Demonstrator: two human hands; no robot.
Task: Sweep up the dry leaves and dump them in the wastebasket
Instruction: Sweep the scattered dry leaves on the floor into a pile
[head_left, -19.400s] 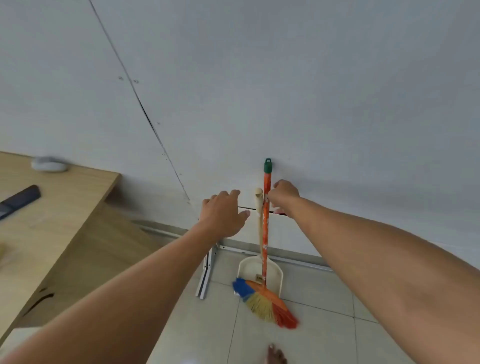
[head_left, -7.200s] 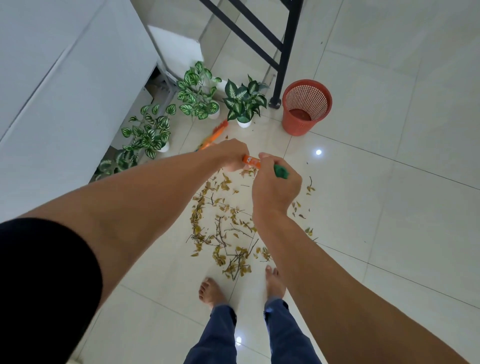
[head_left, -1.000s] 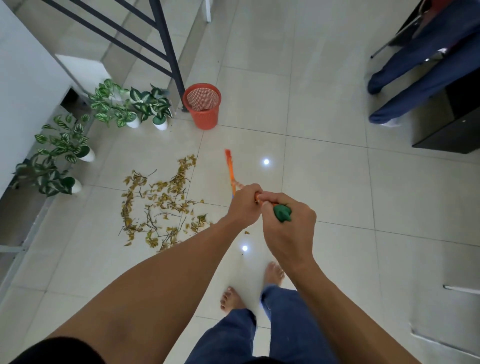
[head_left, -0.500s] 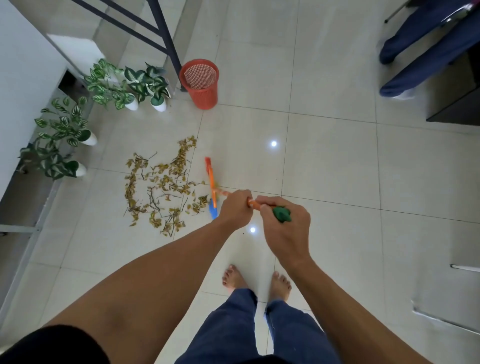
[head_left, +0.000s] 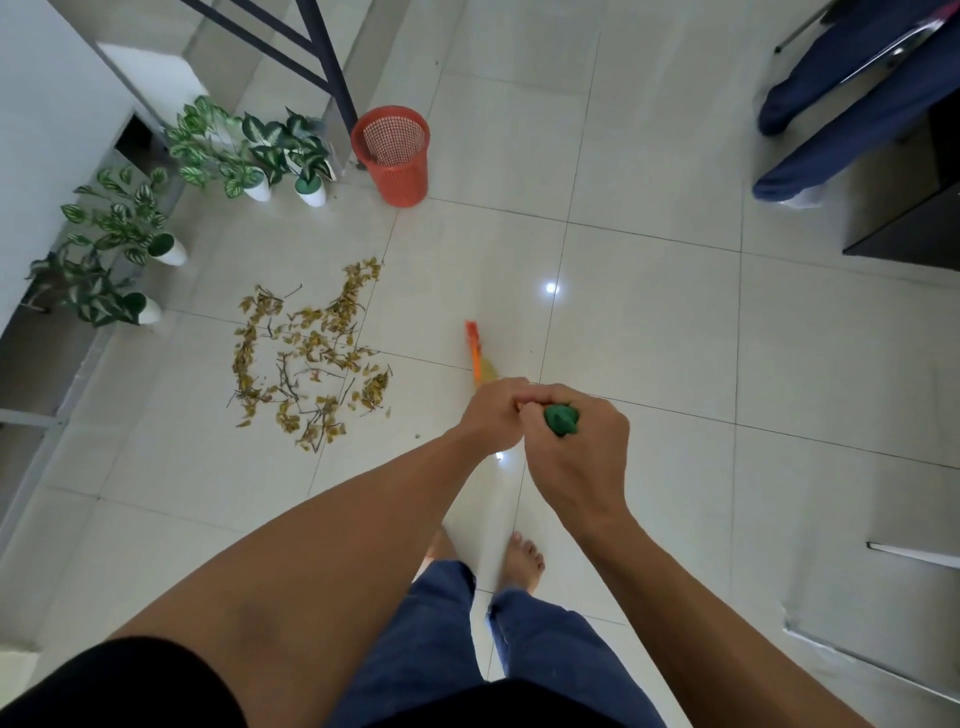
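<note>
The right hand (head_left: 574, 452) is closed round the top of the broom (head_left: 480, 364), its green cap poking out above the curled fingers; the left hand (head_left: 493, 418) is wrapped round the handle just below, touching the right one, so both fists sit stacked on the stick; the orange handle is almost wholly hidden behind them, seen end-on; only the broom's head shows past the knuckles, an orange edge with yellowish bristles, low over the floor (head_left: 649, 338) and blurred, so I cannot tell whether it touches the tile.

The leaves (head_left: 311, 353) lie to the left of the broom head, apart from it, with bare tile between; they are drawn into one loose patch with twigs among them, though a few strays sit off its lower right edge; the patch is loose and open, not a tight heap. The basket (head_left: 392, 156) stands upright beyond the patch, near the plants (head_left: 249, 150), well apart from the leaves; nothing can be made out inside it through the mesh.

By my reading the task is early to middling; gathering is partly done; no dustpan is in view; tightening the heap, scooping it up and tipping it into the basket are all left.
</note>
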